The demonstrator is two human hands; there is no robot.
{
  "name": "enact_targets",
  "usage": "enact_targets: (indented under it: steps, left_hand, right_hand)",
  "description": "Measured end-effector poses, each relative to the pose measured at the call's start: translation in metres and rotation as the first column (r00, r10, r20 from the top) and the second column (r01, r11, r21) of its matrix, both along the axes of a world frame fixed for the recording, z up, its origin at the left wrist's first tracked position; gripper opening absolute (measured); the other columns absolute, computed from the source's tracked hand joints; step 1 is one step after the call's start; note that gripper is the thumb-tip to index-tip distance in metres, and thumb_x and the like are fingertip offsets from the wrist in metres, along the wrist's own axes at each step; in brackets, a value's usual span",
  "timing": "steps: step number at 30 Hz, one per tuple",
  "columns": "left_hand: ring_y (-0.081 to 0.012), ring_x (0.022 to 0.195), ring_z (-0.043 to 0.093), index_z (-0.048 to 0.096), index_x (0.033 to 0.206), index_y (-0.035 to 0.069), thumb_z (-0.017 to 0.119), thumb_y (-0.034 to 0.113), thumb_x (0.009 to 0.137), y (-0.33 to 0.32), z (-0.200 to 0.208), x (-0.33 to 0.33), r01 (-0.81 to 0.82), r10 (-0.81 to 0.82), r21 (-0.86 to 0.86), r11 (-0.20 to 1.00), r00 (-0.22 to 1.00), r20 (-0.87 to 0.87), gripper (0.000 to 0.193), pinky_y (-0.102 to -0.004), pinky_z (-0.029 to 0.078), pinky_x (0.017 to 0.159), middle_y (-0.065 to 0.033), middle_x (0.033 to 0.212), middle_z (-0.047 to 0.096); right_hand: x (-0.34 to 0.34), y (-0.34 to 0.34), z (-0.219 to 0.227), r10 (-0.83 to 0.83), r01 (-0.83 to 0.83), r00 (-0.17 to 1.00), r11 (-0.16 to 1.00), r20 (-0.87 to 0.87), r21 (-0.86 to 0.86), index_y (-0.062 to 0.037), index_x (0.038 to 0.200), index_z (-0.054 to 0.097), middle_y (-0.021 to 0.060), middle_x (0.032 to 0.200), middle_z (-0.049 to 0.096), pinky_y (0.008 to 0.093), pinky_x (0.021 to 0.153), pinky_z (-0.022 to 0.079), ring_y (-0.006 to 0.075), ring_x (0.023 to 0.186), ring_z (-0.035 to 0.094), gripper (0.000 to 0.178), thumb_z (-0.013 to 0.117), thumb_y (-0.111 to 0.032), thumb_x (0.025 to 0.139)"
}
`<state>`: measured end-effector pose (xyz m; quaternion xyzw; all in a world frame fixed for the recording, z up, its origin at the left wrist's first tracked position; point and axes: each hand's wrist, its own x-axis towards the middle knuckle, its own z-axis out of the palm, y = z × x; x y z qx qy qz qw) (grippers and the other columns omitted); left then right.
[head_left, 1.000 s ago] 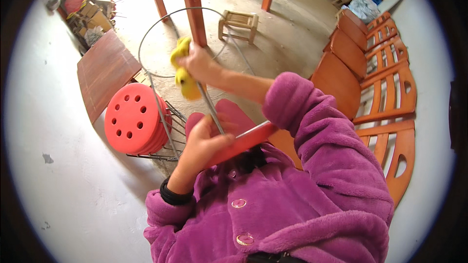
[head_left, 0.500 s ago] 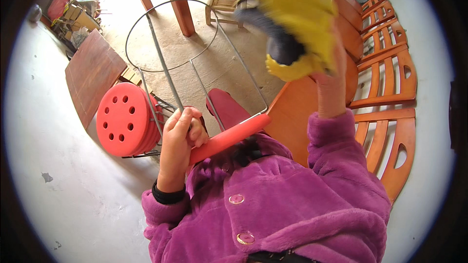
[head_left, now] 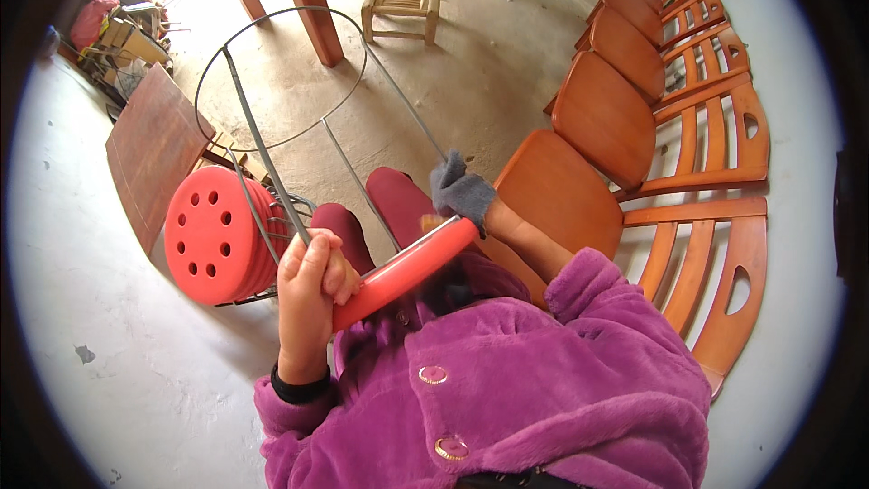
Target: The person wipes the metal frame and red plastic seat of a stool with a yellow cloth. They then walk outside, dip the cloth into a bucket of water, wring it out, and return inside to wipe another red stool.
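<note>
A stool lies tilted across my lap, its red round seat (head_left: pixel 407 267) edge-on toward me and its thin metal legs (head_left: pixel 253 131) and bottom ring pointing away. My left hand (head_left: pixel 312 276) is closed around one leg close to the seat. A dark grey cloth (head_left: pixel 457 183) is bunched over another leg near the seat's right end. My right hand (head_left: pixel 496 215) is at that cloth, pressing it around the leg; its fingers are mostly hidden by the cloth.
To my left stands a stack of red stools (head_left: pixel 213 235) with holed seats, beside a brown wooden board (head_left: pixel 158 154). A row of orange wooden chairs (head_left: pixel 566 190) lines the right wall. Ahead are a small wooden stool (head_left: pixel 403 2) and a table (head_left: pixel 308 14).
My right hand has come down from the upper right, where it held a blurred yellow and dark cloth, to the stool's right leg. The stool has shifted slightly left in view.
</note>
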<state>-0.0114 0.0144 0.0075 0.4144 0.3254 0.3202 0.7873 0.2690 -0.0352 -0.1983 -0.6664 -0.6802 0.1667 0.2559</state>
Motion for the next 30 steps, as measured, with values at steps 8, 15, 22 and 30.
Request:
enact_targets:
  steps: [8,15,22,30]
  left_hand:
    - [-0.01,0.046,0.037,0.048,0.104,0.003,0.039,0.015,0.106,-0.021,0.002,-0.006,0.097,-0.098,0.048,0.994,0.995,0.019,0.015,-0.0276,0.037,0.05,0.0011,0.059,0.039]
    - [-0.0105,0.047,0.038,0.046,0.105,0.001,0.038,0.013,0.107,-0.027,-0.003,-0.017,0.126,-0.128,0.026,0.992,0.989,0.078,0.014,-0.027,0.037,0.049,-0.0002,0.06,0.041]
    - [-0.0107,0.048,0.041,0.046,0.104,0.001,0.038,0.012,0.106,-0.019,-0.004,-0.023,0.107,-0.108,0.011,0.994,0.991,0.075,0.014,-0.0269,0.039,0.05,-0.0003,0.059,0.042]
    - [-0.0089,0.046,0.038,0.05,0.102,0.002,0.042,0.013,0.105,0.002,-0.002,-0.025,0.088,-0.089,0.015,0.996,0.993,0.071,0.014,-0.0261,0.037,0.049,0.0023,0.058,0.039]
  right_hand:
    - [0.082,0.196,-0.043,-0.161,0.168,0.986,0.952,-0.046,0.256,-0.0031,0.106,0.06,0.0193,0.111,0.066,0.0394,0.095,0.048,0.0329,0.105,0.062,0.027,0.047,-0.025,0.096]
    - [0.099,0.322,0.075,-0.163,0.166,0.85,0.985,0.5,0.039,-0.0022,0.098,0.073,0.0228,0.11,0.069,0.0413,0.088,0.053,0.0329,0.106,0.067,0.028,0.053,-0.021,0.09]
    - [0.054,0.177,0.06,-0.25,0.261,0.922,0.965,0.296,0.003,-0.0032,0.095,0.063,0.0218,0.098,0.068,0.0422,0.073,0.054,0.0361,0.089,0.068,0.021,0.053,-0.022,0.091]
    - [-0.021,-0.015,0.09,-0.118,0.113,0.985,0.993,0.124,0.047,-0.0033,0.097,0.049,0.02,0.085,0.066,0.0418,0.053,0.053,0.0386,0.069,0.067,0.023,0.051,-0.026,0.095]
